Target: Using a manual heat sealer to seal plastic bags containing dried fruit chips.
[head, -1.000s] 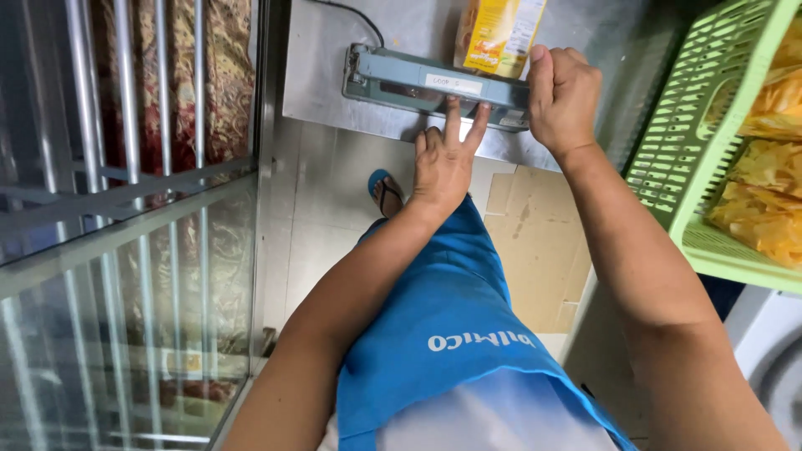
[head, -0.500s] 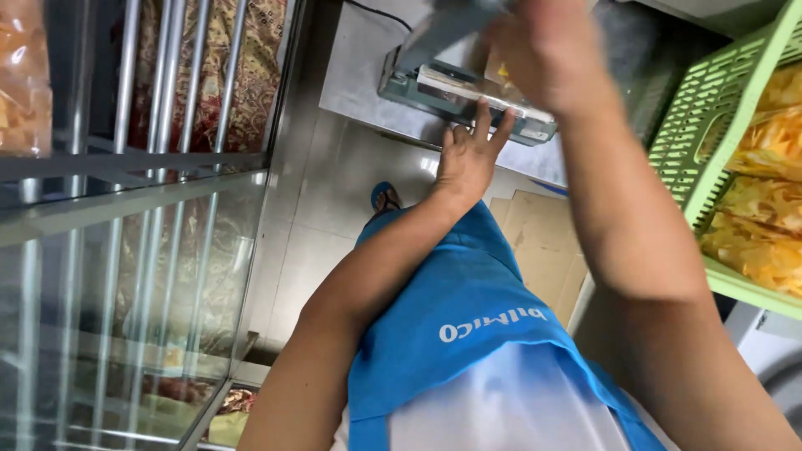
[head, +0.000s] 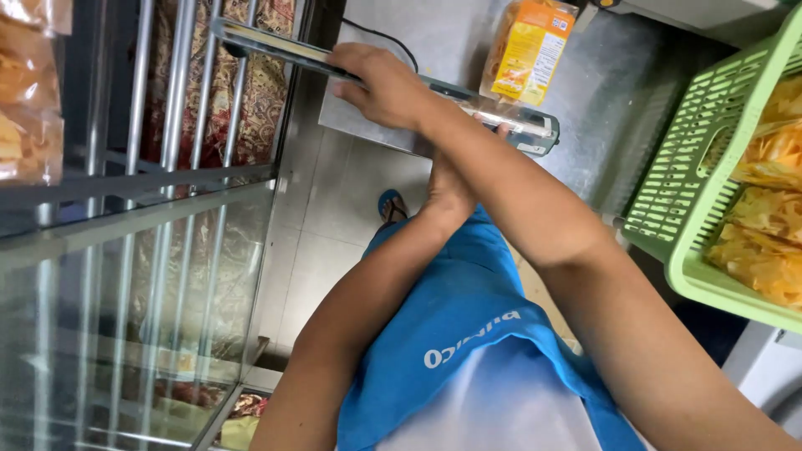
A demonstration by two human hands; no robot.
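My right hand (head: 380, 83) is closed around the long silver arm of a bag sealer (head: 267, 43). The arm is lifted and slants up to the left from its hinge end (head: 539, 134). A yellow snack bag (head: 530, 54) lies just behind the sealer on the steel table (head: 434, 33). My left hand (head: 447, 179) reaches to the sealer's front edge under my right forearm, which hides its fingers. My blue shorts (head: 468, 334) fill the lower middle.
A green plastic basket (head: 693, 192) holding bags of yellow chips (head: 769, 150) stands at the right. A glass and metal display cabinet (head: 125, 250) is on the left, with snack bags (head: 29, 92) on top. My blue sandal (head: 390, 205) is on the tiled floor.
My right hand went from pressing the sealer arm down to holding it raised and swung left. My left hand stayed at the sealer's front.
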